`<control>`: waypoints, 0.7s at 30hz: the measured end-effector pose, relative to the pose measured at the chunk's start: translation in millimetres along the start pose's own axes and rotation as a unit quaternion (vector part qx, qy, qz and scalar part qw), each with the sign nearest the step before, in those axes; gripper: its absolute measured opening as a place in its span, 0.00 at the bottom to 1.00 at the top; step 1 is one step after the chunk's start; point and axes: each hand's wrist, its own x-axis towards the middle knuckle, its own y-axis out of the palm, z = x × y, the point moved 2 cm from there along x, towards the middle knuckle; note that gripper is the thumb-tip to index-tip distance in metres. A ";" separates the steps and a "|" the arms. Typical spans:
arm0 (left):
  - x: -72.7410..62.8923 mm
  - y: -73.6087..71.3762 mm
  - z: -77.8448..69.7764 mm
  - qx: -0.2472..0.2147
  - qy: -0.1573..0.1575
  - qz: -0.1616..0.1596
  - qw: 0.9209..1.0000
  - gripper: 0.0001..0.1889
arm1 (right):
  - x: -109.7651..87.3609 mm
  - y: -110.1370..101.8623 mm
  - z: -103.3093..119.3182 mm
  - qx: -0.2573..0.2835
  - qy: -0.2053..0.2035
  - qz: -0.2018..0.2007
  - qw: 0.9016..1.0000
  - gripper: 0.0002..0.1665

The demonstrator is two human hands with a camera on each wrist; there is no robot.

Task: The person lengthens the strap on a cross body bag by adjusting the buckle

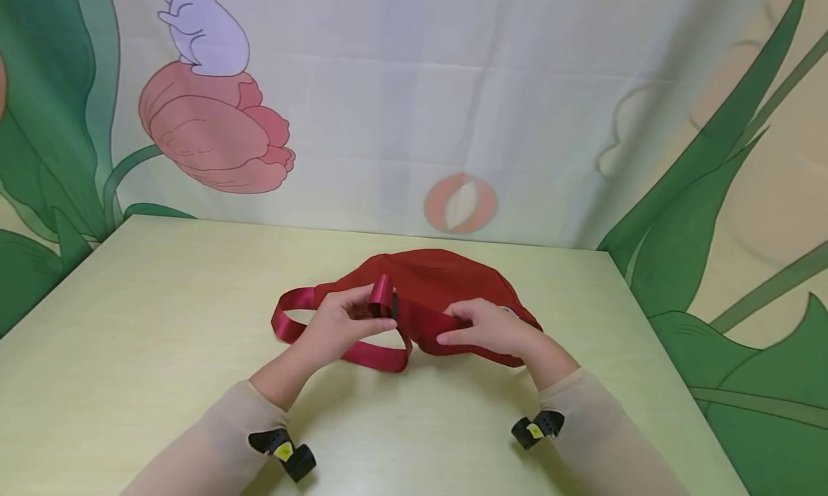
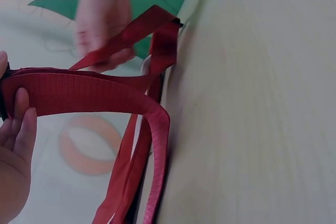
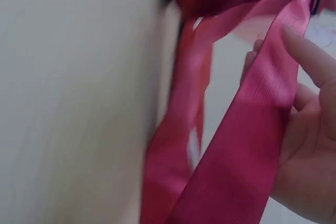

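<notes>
A red waist bag [image 1: 446,274] lies on the table with its long crimson webbing strap [image 1: 382,356] looped out to the left and front. My left hand [image 1: 333,328] holds the strap at a black buckle piece [image 2: 4,92], and a short loop of webbing stands up above the fingers. To the right, my right hand [image 1: 488,327] has thumb and fingers on either side of the strap, in front of the bag. In the right wrist view the thumb [image 3: 307,51] crosses the webbing and the other fingers show behind it.
The pale wooden table [image 1: 162,352] runs back to a printed curtain [image 1: 401,122] with a rabbit and flowers. Black wrist cameras [image 1: 300,461] sit on both sleeves. A white-edged zip line [image 2: 137,135] shows along the bag in the left wrist view.
</notes>
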 end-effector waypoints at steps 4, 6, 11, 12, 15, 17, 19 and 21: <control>-0.8 -11.6 -4.9 -0.009 0.004 -0.035 0.999 0.20 | -13.5 -7.4 -22.9 -0.060 0.020 0.008 0.998 0.15; -1.0 -16.6 -6.8 -0.014 0.010 -0.048 0.999 0.20 | -20.4 -12.3 -31.0 -0.059 0.037 0.017 0.997 0.16; -1.8 -26.3 -7.6 -0.003 0.017 -0.075 0.997 0.22 | -38.0 -28.2 -44.0 -0.057 0.053 0.034 0.996 0.07; -2.0 -27.3 -7.8 -0.001 0.015 -0.077 0.997 0.22 | -41.2 -30.8 -45.6 -0.058 0.051 0.039 0.996 0.05; -2.7 -28.3 -8.7 0.006 0.014 -0.079 0.997 0.23 | -48.2 -36.2 -48.7 -0.067 0.051 0.051 0.995 0.03; -3.3 -28.2 -9.2 0.013 0.014 -0.080 0.997 0.24 | -50.3 -37.8 -50.0 -0.084 0.058 0.051 0.993 0.03; -3.9 -27.9 -9.7 0.015 0.017 -0.080 0.997 0.24 | -50.8 -38.7 -50.4 -0.109 0.058 0.035 0.992 0.05; -4.7 -27.7 -10.2 0.016 0.020 -0.082 0.996 0.24 | -51.1 -39.6 -50.8 -0.140 0.045 0.006 0.989 0.08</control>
